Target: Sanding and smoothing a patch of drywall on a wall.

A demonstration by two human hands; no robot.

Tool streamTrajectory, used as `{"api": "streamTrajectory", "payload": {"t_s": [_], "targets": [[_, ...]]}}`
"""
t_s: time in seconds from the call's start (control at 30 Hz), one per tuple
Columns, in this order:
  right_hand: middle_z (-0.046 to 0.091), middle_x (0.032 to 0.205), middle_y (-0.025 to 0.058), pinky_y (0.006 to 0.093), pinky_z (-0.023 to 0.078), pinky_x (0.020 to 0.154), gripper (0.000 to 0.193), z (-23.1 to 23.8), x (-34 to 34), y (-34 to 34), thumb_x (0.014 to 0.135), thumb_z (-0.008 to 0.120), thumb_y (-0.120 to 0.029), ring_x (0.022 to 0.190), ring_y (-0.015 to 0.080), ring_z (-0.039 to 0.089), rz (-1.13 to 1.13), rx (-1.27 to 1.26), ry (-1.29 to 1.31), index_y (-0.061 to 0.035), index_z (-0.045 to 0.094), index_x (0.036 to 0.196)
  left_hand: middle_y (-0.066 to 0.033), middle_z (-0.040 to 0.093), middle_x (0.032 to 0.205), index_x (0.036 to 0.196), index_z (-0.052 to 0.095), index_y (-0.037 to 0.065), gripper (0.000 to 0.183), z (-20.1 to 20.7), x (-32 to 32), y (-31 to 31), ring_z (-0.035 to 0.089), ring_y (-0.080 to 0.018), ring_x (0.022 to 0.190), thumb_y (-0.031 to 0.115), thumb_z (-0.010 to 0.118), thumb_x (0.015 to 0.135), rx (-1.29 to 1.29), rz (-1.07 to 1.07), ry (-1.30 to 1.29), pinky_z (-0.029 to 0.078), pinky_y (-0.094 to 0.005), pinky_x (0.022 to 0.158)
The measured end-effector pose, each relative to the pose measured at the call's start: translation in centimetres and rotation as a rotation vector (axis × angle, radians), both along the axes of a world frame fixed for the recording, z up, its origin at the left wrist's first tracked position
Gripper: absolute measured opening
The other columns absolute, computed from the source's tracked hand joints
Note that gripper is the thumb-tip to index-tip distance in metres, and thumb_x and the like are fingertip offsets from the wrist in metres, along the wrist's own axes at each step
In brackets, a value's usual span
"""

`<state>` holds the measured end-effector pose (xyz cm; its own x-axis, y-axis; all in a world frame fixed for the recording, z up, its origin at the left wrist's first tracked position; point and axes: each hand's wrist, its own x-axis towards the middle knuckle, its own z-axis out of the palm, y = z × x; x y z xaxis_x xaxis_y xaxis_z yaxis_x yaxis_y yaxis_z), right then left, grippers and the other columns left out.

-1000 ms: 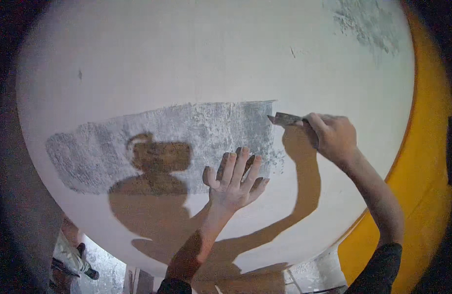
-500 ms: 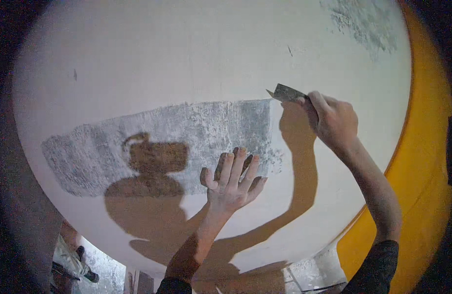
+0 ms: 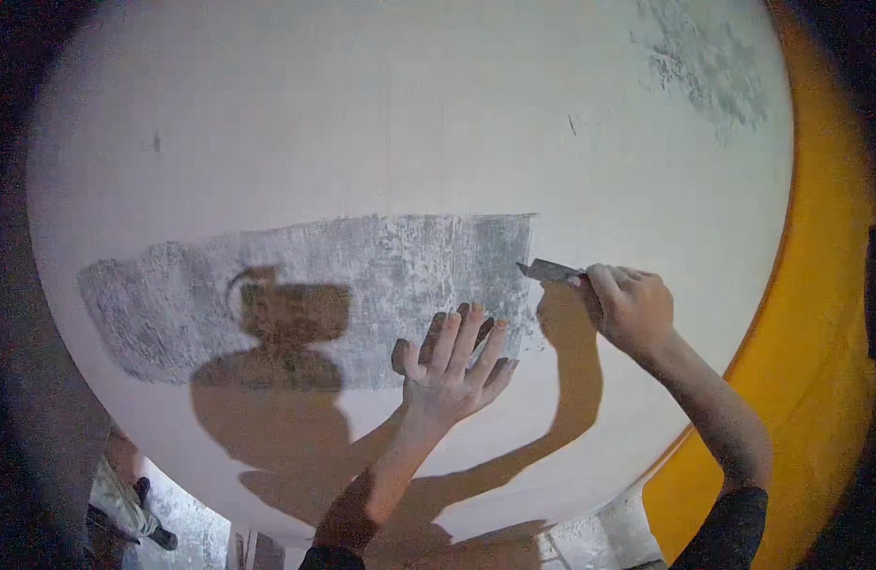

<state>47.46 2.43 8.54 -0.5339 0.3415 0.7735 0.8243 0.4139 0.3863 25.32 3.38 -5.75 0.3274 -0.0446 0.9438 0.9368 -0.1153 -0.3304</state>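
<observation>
Wrapped round the handle of a scraper (image 3: 552, 272) with a flat metal blade, my right hand (image 3: 633, 306) is closed. The blade's edge is at the right border of a grey, scraped-looking patch (image 3: 400, 266) on a large white wall (image 3: 295, 123). To its left and lower, my left hand (image 3: 450, 369) has its fingers spread toward the wall over the patch's lower edge and holds nothing. Whether its palm touches the wall is hard to tell. My shadow falls across the patch and the wall below.
An orange-yellow wall (image 3: 742, 465) adjoins on the right. Another grey patch (image 3: 709, 71) marks the upper right of the white wall. At the lower left, part of another person (image 3: 124, 499) shows above a whitish, stained floor (image 3: 186, 513).
My right hand has moved down with the scraper, from the patch's top right corner along its right border. My left hand stays spread in nearly the same place.
</observation>
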Motion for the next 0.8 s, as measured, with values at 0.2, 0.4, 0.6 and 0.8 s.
{"api": "streamTrajectory", "payload": {"t_s": [0.2, 0.4, 0.6, 0.8], "targets": [[0.057, 0.062, 0.0122, 0.0416, 0.045, 0.044, 0.019, 0.56, 0.23, 0.57, 0.088, 0.058, -0.025, 0.055, 0.0321, 0.059, 0.01, 0.235, 0.186, -0.0086, 0.052, 0.082, -0.0153, 0.046, 0.135, 0.124, 0.054, 0.018, 0.056, -0.29, -0.05, 0.2, 0.031, -0.0311, 0.133, 0.054, 0.055, 0.082, -0.001, 0.015, 0.001, 0.002, -0.0585, 0.107], [0.057, 0.061, 0.0091, 0.041, 0.045, 0.044, 0.02, -0.15, 0.61, 0.7, 0.086, 0.061, -0.024, 0.056, 0.0303, 0.06, 0.009, 0.204, 0.019, -0.0085, 0.052, 0.078, -0.0078, 0.045, 0.138, 0.13, 0.05, 0.021, 0.056, -0.46, 0.04, 0.34, 0.032, -0.026, 0.133, 0.052, 0.052, 0.083, -0.001, 0.001, -0.041, 0.006, -0.0577, 0.105], [0.057, 0.061, 0.0098, 0.0407, 0.044, 0.044, 0.02, -0.12, 0.18, 0.51, 0.086, 0.06, -0.026, 0.054, 0.0307, 0.059, -0.033, 0.136, 0.172, -0.0091, 0.052, 0.078, -0.0147, 0.046, 0.135, 0.125, 0.054, 0.019, 0.055, -0.32, -0.05, 0.19, 0.035, -0.0307, 0.13, 0.053, 0.054, 0.082, 0.007, 0.006, -0.011, 0.002, -0.0575, 0.107], [0.059, 0.063, 0.0112, 0.0414, 0.045, 0.044, 0.02, 0.02, 0.37, 0.83, 0.088, 0.059, -0.026, 0.053, 0.0318, 0.059, 0.0, 0.18, 0.121, -0.0093, 0.053, 0.08, -0.0152, 0.048, 0.133, 0.124, 0.055, 0.018, 0.055, -0.17, -0.05, -0.01, 0.037, -0.0305, 0.128, 0.052, 0.056, 0.081, 0.011, 0.005, -0.007, 0.003, -0.0571, 0.107]]}}
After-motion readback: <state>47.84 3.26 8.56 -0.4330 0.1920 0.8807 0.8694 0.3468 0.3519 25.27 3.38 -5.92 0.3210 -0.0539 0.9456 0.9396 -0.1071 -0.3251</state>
